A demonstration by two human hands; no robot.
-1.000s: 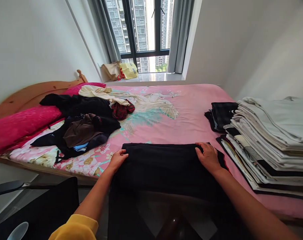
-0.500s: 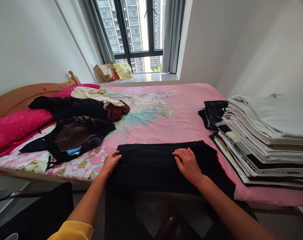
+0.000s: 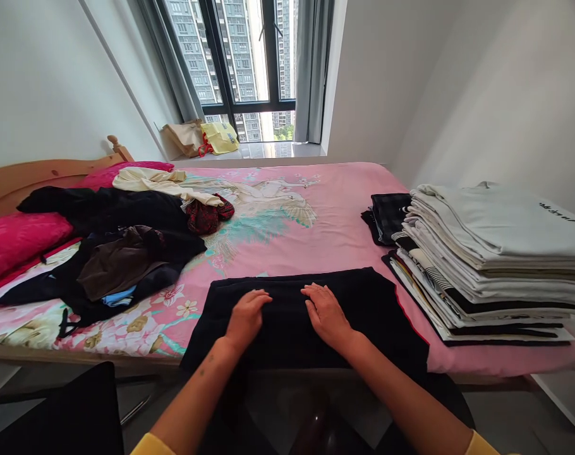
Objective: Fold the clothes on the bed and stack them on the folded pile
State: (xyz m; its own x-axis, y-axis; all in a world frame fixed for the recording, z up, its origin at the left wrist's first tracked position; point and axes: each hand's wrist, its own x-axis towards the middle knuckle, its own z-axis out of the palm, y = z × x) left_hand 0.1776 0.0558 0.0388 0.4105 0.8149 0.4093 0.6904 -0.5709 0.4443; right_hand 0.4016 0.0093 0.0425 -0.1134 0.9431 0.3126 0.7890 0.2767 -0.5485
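Note:
A black garment (image 3: pixel 373 306) lies flat on the near edge of the pink bedspread (image 3: pixel 335 227), part of it hanging over the side. My left hand (image 3: pixel 244 316) rests palm down on its middle, fingers stretched out. My right hand (image 3: pixel 325 313) lies flat beside it, a short gap between the two. Neither hand grips the cloth.
A tall stack of folded clothes (image 3: pixel 486 253) stands at the bed's right edge, with a dark folded piece (image 3: pixel 387 215) behind it. A loose heap of dark clothes (image 3: pixel 112 246) lies to the left by magenta pillows (image 3: pixel 17 237). Bags (image 3: pixel 202 136) sit on the window sill.
Both hands slid inward from the garment's outer edges to its middle. The view shifted a little to the right.

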